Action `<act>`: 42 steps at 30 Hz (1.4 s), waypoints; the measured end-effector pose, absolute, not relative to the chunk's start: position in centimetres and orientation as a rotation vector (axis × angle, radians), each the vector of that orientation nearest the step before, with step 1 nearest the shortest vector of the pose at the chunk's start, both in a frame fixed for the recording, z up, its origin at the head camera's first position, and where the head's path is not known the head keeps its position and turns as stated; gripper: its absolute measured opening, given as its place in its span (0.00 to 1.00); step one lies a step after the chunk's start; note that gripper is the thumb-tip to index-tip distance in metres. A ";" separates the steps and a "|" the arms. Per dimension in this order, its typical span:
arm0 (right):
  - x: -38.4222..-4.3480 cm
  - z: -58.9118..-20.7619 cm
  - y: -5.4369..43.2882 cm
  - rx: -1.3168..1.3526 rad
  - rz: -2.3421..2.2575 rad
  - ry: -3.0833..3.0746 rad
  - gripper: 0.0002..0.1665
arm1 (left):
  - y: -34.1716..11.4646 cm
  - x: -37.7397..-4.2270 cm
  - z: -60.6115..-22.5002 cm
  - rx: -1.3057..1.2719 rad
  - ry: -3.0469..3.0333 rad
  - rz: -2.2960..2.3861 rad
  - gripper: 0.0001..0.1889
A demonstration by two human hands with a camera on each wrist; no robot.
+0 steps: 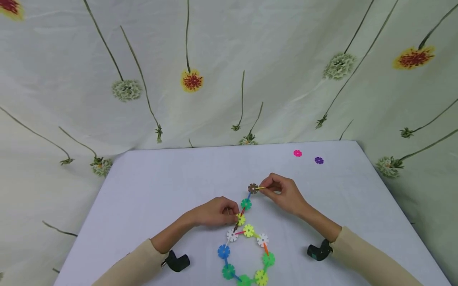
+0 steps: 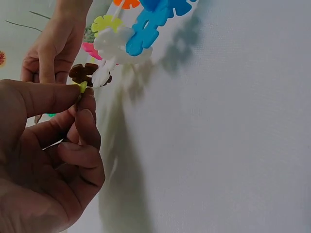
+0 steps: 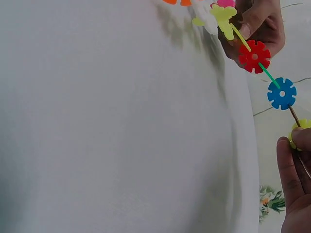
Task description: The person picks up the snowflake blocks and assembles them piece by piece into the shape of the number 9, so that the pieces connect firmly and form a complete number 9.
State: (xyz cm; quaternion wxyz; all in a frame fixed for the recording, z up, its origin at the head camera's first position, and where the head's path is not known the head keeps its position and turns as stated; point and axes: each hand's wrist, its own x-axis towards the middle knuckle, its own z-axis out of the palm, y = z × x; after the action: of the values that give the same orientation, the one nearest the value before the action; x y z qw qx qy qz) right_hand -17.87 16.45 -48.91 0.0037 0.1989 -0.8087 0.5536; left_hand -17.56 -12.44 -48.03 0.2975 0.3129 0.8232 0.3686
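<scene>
My left hand (image 1: 216, 211) pinches a yellow notched snowflake disc (image 1: 241, 219) in a chain rising from a ring of linked discs. A white disc (image 1: 232, 235) and a blue disc (image 1: 224, 251) belong to that ring, its lower edge cut off by the frame. Up at the chain's far end sits a brown disc (image 1: 253, 188), with a green disc (image 1: 245, 204) below it. Between thumb and fingers, my right hand (image 1: 284, 193) holds another yellow disc (image 3: 303, 125), seen edge-on against the brown one in the head view. Whether it is slotted in, I cannot tell.
A pink disc (image 1: 297, 153) and a purple disc (image 1: 319, 160) lie loose near the back edge of the white table (image 1: 171, 171). Behind it hangs a flower-patterned cloth (image 1: 222, 47). Each wrist carries a small black camera (image 1: 320, 251).
</scene>
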 end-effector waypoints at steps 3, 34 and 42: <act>-17.8 -49.0 16.4 0.638 1.732 -2.534 0.07 | -12.2 -17.6 -48.2 0.850 2.193 0.988 0.05; -17.9 -48.5 17.2 0.726 1.738 -2.569 0.18 | -11.3 -17.2 -48.4 0.821 2.178 1.127 0.07; -18.0 -48.8 17.2 0.766 1.755 -2.510 0.17 | -11.3 -17.0 -48.5 0.791 2.124 1.198 0.08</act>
State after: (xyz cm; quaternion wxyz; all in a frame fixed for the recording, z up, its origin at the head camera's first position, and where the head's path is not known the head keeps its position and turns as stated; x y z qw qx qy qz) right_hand -17.96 17.20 -48.77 -0.0076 0.2426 -0.7951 0.5559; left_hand -17.03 -11.33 -48.54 0.2849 0.2958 0.7942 0.4479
